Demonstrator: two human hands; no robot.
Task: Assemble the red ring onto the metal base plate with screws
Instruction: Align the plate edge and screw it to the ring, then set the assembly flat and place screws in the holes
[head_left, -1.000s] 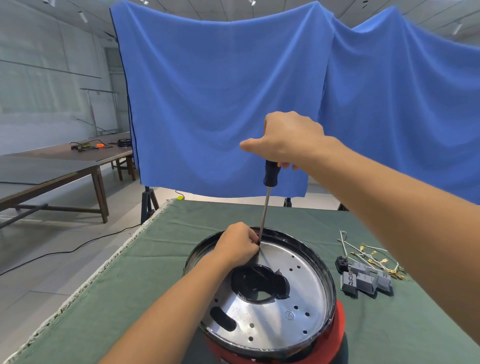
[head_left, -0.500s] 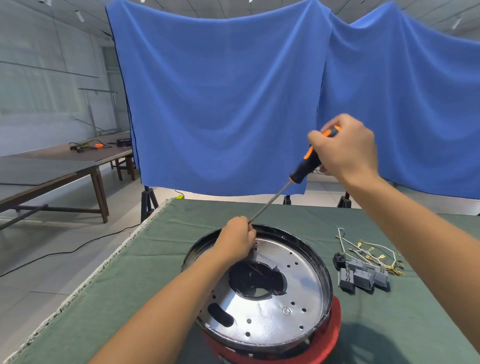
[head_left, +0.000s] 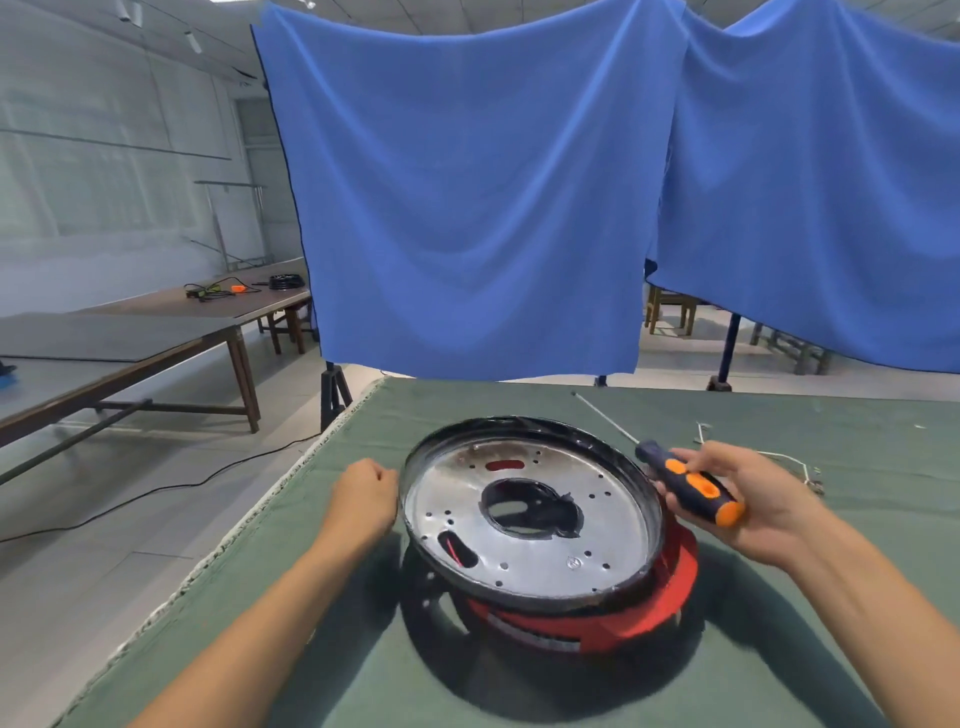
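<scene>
Slippage threatens: round silver metal base plate (head_left: 530, 514) tilts on red plastic ring (head_left: 613, 618) between curled, apparently empty left hand (head_left: 363, 493) and right hand (head_left: 748, 499) gripping orange-and-navy screwdriver (head_left: 685, 480).

Two bare forearms reach into view from the bottom of the picture, with no sleeves, gloves, watch or rings visible on either. The left hand (head_left: 363, 496) and the right hand (head_left: 748, 499) are uncovered, as are both wrists. Fingernails on the right hand look short and unpainted. The arms are bare to the lower edge; nothing worn higher up shows.
</scene>
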